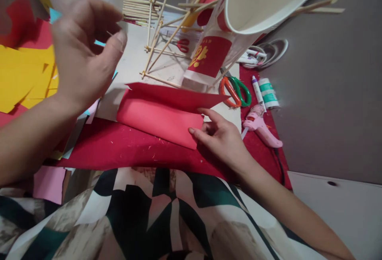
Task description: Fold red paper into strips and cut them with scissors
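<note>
The right hand (225, 142) pinches the red paper (158, 119) at one end; whether the raised left hand (88, 53) grips anything cannot be told.

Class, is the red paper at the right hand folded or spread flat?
Folded: the red paper shows a raised upper flap above its lower panel.

A red-covered bench (125, 144) spans the middle of the frame, carrying a pale board (135, 49) whose lower edge a folded red paper (158, 121) overlaps. At right, a pink glue gun (262, 129), a purple-capped marker (257, 88) and a white-and-teal cylinder (268, 93) rest on the bench itself.
</note>
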